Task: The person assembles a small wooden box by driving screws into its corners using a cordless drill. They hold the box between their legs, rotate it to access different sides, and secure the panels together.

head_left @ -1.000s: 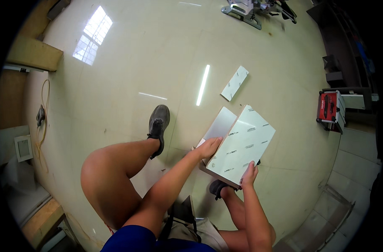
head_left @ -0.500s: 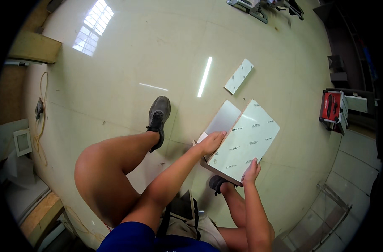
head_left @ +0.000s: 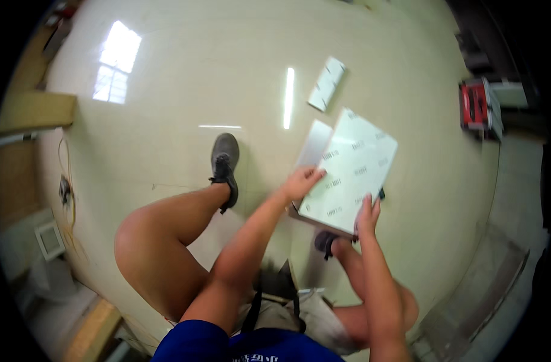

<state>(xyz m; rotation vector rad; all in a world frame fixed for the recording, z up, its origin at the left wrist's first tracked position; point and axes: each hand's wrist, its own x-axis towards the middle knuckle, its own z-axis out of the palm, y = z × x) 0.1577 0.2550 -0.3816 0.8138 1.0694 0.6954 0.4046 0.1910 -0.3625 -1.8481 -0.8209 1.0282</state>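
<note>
A white panel (head_left: pixel 357 163) with printed protective film lies tilted in front of me, over the right side of the picture. My left hand (head_left: pixel 304 183) is closed at its left edge, the fingers curled over the rim. My right hand (head_left: pixel 367 215) grips the panel's lower right edge, thumb on top. Beneath and left of it shows a second pale board (head_left: pixel 314 143), mostly covered. How the boards join underneath is hidden. A small dark green thing (head_left: pixel 381 193) peeks out beside the panel's right edge; its kind is unclear.
Farther off on the glossy tiled floor lies a narrow white strip of board (head_left: pixel 326 83). A red and silver case (head_left: pixel 479 107) stands at the right. On the left are a yellow cord (head_left: pixel 70 199) and a wooden beam (head_left: pixel 37 111). My shoe (head_left: pixel 224 160) is left of the panel.
The whole view has shifted, so floor things sit higher in the picture. Both hands stay on the panel. The green thing now shows by its right edge.
</note>
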